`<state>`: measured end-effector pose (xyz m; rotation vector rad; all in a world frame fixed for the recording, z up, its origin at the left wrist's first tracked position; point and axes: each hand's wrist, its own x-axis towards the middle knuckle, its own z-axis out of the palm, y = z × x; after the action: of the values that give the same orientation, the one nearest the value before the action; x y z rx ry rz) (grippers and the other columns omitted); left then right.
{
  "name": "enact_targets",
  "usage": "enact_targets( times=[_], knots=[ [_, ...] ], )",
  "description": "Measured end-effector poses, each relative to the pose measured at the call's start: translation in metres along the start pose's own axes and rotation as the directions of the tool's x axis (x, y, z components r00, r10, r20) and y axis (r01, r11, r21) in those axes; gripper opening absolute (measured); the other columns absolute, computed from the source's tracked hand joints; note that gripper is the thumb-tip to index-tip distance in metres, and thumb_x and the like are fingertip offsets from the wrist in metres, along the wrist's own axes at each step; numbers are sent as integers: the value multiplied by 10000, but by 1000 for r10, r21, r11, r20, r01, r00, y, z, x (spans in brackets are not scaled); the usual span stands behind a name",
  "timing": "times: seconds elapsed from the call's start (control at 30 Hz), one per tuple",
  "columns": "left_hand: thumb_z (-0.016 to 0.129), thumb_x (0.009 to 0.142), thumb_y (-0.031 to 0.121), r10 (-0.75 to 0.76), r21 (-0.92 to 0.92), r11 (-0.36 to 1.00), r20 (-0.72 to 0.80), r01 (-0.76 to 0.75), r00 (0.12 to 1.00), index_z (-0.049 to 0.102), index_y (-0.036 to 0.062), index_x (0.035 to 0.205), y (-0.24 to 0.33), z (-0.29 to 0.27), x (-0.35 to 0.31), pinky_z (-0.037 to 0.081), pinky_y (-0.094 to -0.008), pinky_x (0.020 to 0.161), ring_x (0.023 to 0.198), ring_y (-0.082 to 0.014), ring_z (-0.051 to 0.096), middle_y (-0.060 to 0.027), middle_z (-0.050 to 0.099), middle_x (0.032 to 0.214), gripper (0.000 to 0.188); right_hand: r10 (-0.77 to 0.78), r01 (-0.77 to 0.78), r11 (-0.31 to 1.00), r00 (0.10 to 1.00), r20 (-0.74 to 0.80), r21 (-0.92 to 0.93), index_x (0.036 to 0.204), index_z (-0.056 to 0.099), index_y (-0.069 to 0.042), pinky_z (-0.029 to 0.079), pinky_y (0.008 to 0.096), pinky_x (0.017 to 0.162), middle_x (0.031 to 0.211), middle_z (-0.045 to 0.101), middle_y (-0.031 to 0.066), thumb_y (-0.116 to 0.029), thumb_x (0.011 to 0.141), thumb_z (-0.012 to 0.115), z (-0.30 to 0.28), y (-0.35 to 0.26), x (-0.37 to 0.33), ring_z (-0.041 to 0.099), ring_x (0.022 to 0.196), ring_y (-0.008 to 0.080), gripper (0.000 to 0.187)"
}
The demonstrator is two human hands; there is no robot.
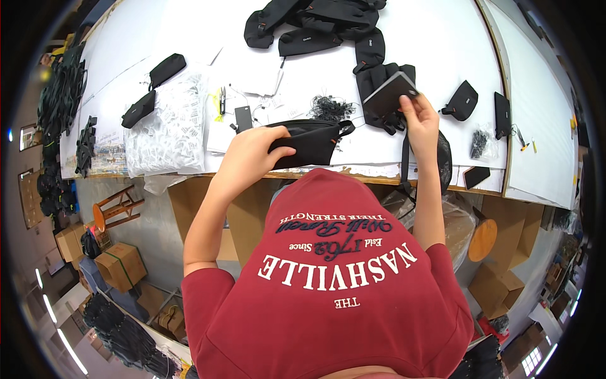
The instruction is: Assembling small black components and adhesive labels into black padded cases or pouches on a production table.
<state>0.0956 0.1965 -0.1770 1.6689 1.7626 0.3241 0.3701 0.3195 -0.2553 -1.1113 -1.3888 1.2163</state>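
Note:
My left hand [254,153] grips the near-left side of a black zip pouch [310,144], thumb on its front and fingers over the top rim. The pouch mouth gapes upward above the table's front edge, and a small loop sticks out at its right end. Raised to the right, my right hand [421,120] pinches a thin flat black rectangle [390,95] by its right edge; its exact kind I cannot make out. Behind that rectangle lie black pouches [372,77], partly covered by it. A tangle of small black tags with strings [331,108] sits just beyond the held pouch.
More black pouches are heaped at the far middle [334,22] of the white table [233,31]. On the left are a clear bag of white slips [167,129] and two pouches; snips [221,101] lie nearer. At right are a pouch [461,101] and a dark phone-like slab [476,177].

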Motion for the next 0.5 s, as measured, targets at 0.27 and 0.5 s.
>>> enact_targets(
  times=[0.27,0.5],
  knots=[
    [669,735,156,396,283,872,73,-400,915,621,54,811,15,9,32,430,-348,727,801,-253,554,-94,580,807,136,-89,250,873,926,367,-419,901,628,-43,451,295,590,737,652,91,-214,780,680,41,-49,-6,604,655,220,215],
    [680,705,150,671,271,707,38,-654,741,617,63,815,14,27,49,408,-359,814,911,-238,521,-38,567,895,154,-2,389,774,790,613,-499,831,659,-65,428,390,659,736,603,133,-228,812,594,50,-31,-25,544,714,307,177]
  ],
)
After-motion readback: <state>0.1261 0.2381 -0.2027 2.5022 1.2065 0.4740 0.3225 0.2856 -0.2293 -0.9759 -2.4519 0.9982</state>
